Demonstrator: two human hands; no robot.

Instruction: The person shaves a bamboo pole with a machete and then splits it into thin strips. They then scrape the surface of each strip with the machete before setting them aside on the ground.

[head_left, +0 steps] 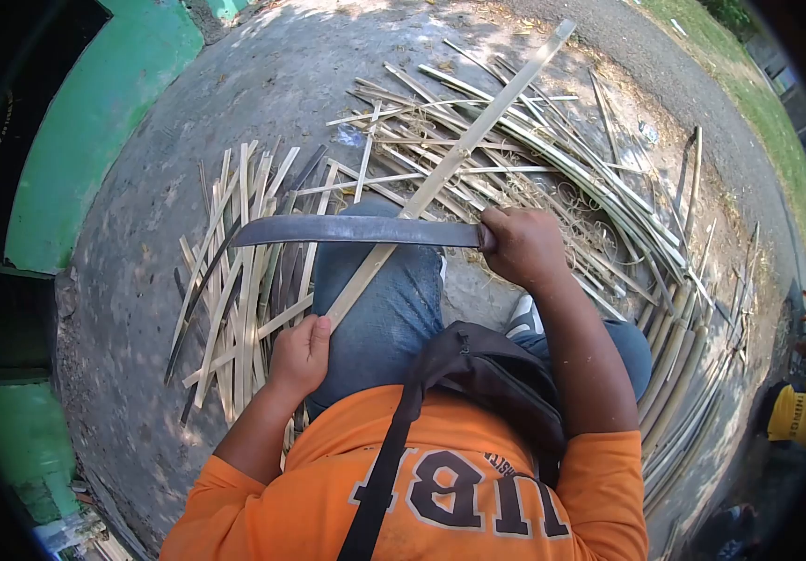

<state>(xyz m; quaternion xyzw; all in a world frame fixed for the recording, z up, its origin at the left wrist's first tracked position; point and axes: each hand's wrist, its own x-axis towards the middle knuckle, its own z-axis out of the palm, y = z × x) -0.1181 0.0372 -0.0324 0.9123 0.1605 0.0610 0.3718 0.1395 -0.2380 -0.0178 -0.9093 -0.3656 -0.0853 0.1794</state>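
Note:
My right hand [526,245] is wrapped round the handle of a machete [356,230]. Its long blade points left and crosses over a pale bamboo strip [454,161]. My left hand [302,355] grips the near end of that strip, thumb along its edge, beside my left knee. From there the strip slants up and away to the right, passing over my jeans [375,299] and far out above the ground. The blade lies across it roughly midway between my two hands' heights, above my thigh.
Split bamboo strips [251,252] lie in a heap on the left. Ahead is a tangle of strips and shavings [515,178]; whole bamboo poles [669,365] lie to the right. A black bag [487,374] hangs across my front. A green wall [108,122] stands at the left.

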